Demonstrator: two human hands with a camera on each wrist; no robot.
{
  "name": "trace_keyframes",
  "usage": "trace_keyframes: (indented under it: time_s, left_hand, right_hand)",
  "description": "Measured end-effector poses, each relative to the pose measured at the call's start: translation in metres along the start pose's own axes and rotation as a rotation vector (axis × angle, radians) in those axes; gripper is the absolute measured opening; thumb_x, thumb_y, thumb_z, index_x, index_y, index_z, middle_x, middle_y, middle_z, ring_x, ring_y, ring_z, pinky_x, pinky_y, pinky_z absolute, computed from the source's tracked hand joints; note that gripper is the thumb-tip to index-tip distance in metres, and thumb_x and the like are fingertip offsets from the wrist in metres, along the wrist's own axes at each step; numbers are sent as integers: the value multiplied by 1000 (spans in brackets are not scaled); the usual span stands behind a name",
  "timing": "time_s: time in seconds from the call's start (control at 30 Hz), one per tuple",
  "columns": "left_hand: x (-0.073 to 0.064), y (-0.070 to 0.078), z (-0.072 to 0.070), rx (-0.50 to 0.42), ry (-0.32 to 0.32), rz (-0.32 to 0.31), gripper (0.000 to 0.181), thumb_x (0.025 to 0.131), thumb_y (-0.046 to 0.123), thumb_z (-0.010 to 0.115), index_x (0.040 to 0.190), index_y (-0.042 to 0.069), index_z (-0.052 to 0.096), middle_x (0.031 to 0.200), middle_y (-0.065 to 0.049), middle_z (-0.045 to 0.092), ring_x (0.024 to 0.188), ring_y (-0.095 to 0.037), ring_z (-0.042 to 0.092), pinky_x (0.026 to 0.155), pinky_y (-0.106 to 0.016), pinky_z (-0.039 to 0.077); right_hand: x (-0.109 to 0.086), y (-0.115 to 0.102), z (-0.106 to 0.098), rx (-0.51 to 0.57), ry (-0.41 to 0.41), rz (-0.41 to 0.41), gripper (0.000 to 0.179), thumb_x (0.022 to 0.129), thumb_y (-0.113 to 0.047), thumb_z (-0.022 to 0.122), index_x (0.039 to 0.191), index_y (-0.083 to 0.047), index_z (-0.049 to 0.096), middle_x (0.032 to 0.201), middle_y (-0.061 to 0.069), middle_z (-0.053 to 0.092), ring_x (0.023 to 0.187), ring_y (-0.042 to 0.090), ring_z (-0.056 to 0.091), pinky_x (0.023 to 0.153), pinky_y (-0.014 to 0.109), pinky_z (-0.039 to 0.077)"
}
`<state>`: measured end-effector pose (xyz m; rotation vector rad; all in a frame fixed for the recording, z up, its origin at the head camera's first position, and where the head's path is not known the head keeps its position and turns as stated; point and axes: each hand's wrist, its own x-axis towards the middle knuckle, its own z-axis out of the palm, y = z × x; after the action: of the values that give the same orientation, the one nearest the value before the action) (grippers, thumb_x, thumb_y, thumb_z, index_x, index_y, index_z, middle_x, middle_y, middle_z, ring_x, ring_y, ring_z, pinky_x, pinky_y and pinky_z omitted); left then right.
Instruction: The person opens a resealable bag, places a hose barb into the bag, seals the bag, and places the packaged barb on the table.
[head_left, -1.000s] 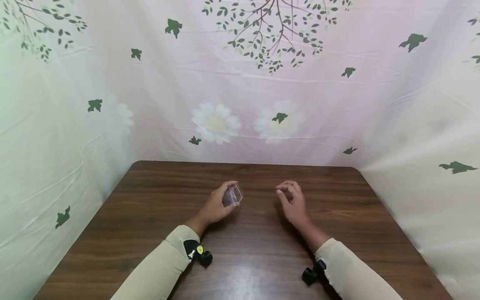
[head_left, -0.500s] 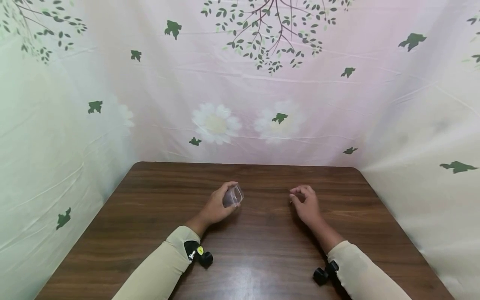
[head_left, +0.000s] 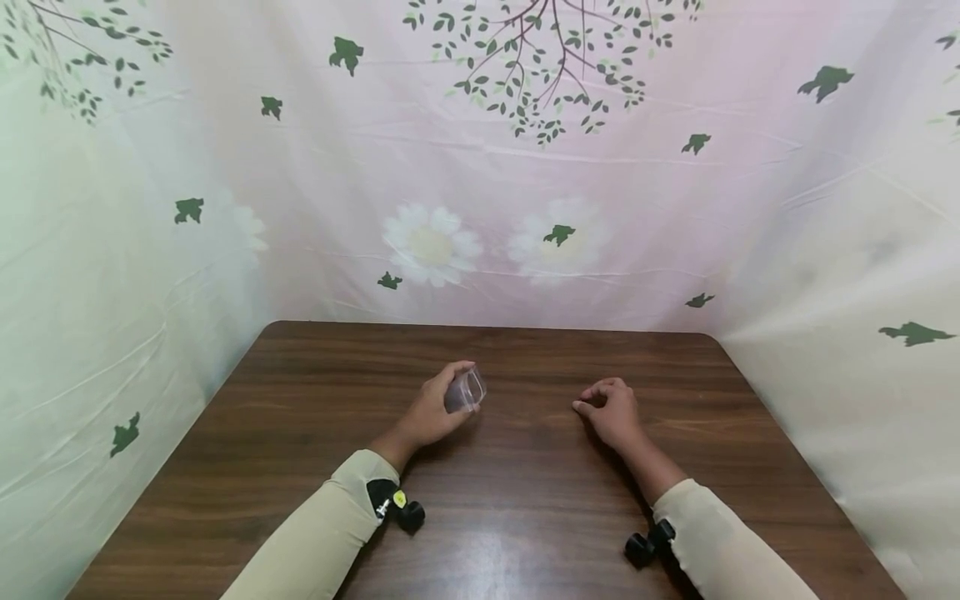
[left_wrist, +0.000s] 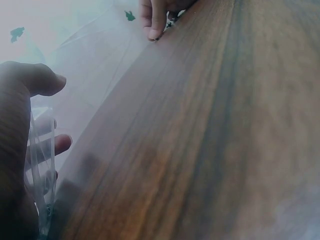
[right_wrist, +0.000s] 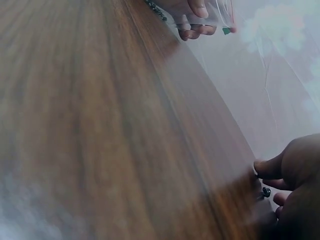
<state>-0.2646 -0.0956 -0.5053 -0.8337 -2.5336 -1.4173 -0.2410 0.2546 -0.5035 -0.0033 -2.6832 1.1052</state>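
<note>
My left hand [head_left: 431, 412] grips a clear plastic bag [head_left: 467, 390] above the table, its mouth spread and facing right. Fingers show through the thin film in the left wrist view. A red line runs along the bag's edge in the right wrist view, and small dark pieces [right_wrist: 156, 10] lie at its far end. To the right, my right hand [head_left: 617, 415] is curled low over the tabletop. A small dark shiny piece [right_wrist: 266, 192] shows among its fingers, and another dark bit sits at the thumb tip; the palm is hidden.
The brown wooden table [head_left: 495, 492] has rounded far corners. A pale curtain [head_left: 480, 183] printed with leaves, birds and flowers hangs behind it and along both sides. Each sleeved wrist carries a small black camera [head_left: 411, 517].
My right hand has moved right, away from the bag, and slightly nearer to me, with its thumb and fingers shifting. The left hand and bag have stayed in place.
</note>
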Motion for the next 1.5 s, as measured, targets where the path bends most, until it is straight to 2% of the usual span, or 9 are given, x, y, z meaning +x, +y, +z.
trace_keyframes:
  time_s: [0.2, 0.33, 0.43, 0.63, 0.87, 0.97, 1.1, 1.37, 1.5]
  left_hand:
    - [-1, 2, -1, 1, 6, 5, 73, 94, 12, 83, 158, 9, 49, 146, -19, 64, 127, -34, 65, 101, -53, 59]
    - [-2, 2, 0, 4, 5, 2, 72, 94, 12, 83, 157, 13, 50, 146, -19, 64, 127, -34, 66, 101, -53, 59]
    - [-3, 2, 0, 0, 7, 3, 71, 94, 12, 83, 157, 13, 50, 145, -19, 64, 126, -34, 66, 101, -54, 59]
    - [-3, 4, -1, 0, 12, 10, 72, 93, 11, 83, 157, 11, 50, 145, -19, 64, 127, -35, 66, 102, -55, 59]
    - [-3, 3, -1, 8, 7, 7, 72, 93, 10, 84, 157, 12, 50, 146, -19, 64, 127, -33, 65, 101, -51, 59]
    - [-3, 3, -1, 4, 8, 7, 72, 93, 10, 84, 157, 11, 50, 145, -19, 64, 127, -33, 66, 101, -52, 59]
    - [-3, 2, 0, 3, 12, 13, 72, 93, 11, 84, 157, 10, 50, 145, -19, 65, 127, -34, 66, 102, -54, 59]
    - [-1, 2, 0, 14, 8, 13, 71, 93, 12, 84, 156, 11, 50, 144, -19, 66, 124, -33, 67, 102, -54, 58]
    - [-1, 3, -1, 11, 5, 24, 71, 93, 11, 84, 156, 8, 50, 143, -19, 66, 124, -32, 67, 102, -52, 58]
  right_hand:
    - [1, -2, 1, -49, -22, 8, 17, 100, -14, 79, 102, 3, 78, 131, 25, 62, 132, 49, 50, 115, 66, 38]
    - [1, -3, 4, -41, -27, 35, 17, 103, -16, 76, 106, 1, 76, 138, 24, 58, 138, 48, 46, 117, 70, 32]
    - [0, -6, 7, -8, -4, 26, 17, 104, -16, 75, 108, 0, 75, 140, 24, 57, 140, 48, 44, 117, 72, 29]
    - [0, -22, 19, 100, 112, -84, 14, 100, -11, 79, 104, 1, 75, 136, 23, 58, 136, 46, 45, 111, 71, 28]
    - [-1, -42, 41, 280, 233, -290, 12, 93, -1, 82, 99, 4, 74, 126, 26, 62, 123, 42, 50, 104, 46, 30]
    - [-3, -50, 50, 325, 242, -357, 12, 92, 1, 82, 99, 5, 73, 124, 28, 63, 122, 40, 51, 104, 37, 33]
    - [-6, -63, 62, 354, 232, -401, 12, 92, 1, 83, 100, 4, 74, 124, 28, 63, 124, 40, 51, 106, 32, 35]
    - [-12, -86, 83, 420, 210, -434, 10, 95, -3, 81, 101, -1, 74, 122, 22, 65, 126, 39, 53, 110, 35, 36]
    - [-14, -95, 91, 453, 209, -461, 9, 96, -3, 80, 102, -1, 74, 121, 25, 64, 126, 38, 54, 111, 38, 38]
